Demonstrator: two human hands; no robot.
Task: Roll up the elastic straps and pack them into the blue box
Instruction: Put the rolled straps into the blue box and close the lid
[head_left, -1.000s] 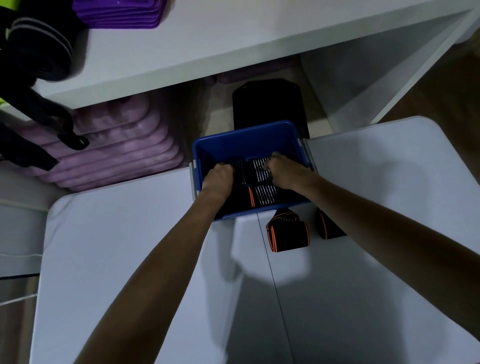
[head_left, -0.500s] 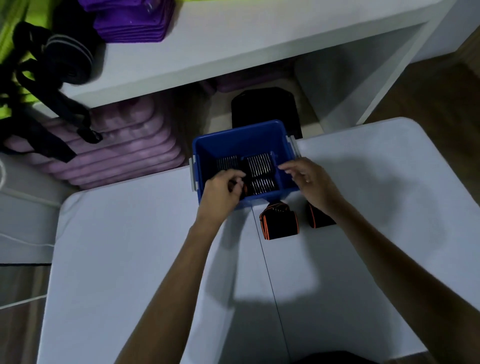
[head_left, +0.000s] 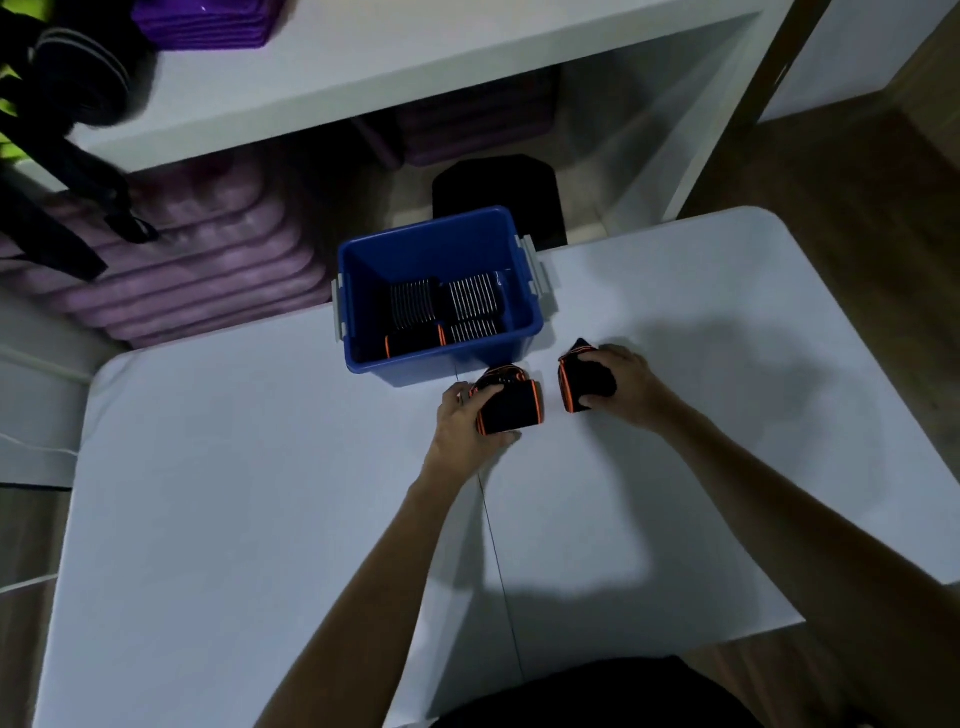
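Note:
The blue box (head_left: 511, 239) stands at the far edge of the white table (head_left: 260, 493) and holds several rolled black straps (head_left: 441, 309), some with white stripes, one with orange edges. Just in front of the box lie two more rolled black straps with orange trim. My left hand (head_left: 462, 426) grips the left roll (head_left: 511, 408), fingers over its top and thumb under it. My right hand (head_left: 621, 387) grips the right roll (head_left: 582, 382) from the right side.
Behind the table is a white shelf (head_left: 363, 62) with purple mats (head_left: 208, 21) on top and ribbed purple mats (head_left: 197, 270) stacked below. Black straps (head_left: 62, 156) hang at the far left. A black object (head_left: 493, 187) sits on the floor behind the box.
Both hands came out of the blue box and back toward me, and each now grips one of the two rolled straps on the table.

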